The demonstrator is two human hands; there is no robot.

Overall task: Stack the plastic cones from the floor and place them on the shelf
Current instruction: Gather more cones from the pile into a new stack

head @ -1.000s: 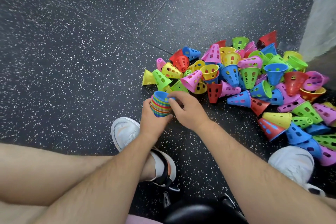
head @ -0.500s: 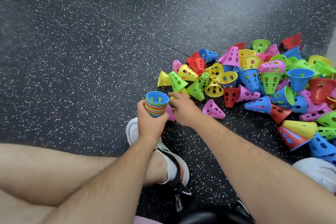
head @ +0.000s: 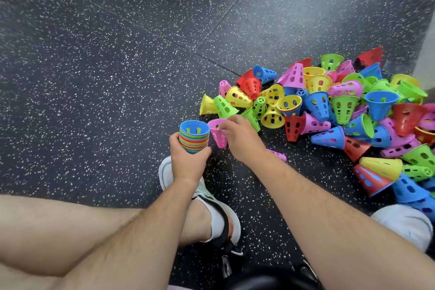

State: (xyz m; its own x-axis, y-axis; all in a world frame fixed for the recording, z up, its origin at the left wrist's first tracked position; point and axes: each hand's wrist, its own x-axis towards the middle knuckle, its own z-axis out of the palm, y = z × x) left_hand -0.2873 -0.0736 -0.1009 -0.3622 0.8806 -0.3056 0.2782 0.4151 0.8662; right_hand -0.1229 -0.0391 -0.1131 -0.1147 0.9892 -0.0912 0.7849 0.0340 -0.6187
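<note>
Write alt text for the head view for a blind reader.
The left hand grips a stack of nested cones, blue on top, while the right hand holds a pink cone beside it. Loose colourful cones lie piled on the dark speckled floor to the right.

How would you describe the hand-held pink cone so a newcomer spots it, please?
Left of the cone heap, the left hand grips a rainbow stack. Beside it the right hand pinches a pink cone, mouth up: the only lone cone in a hand.
</note>
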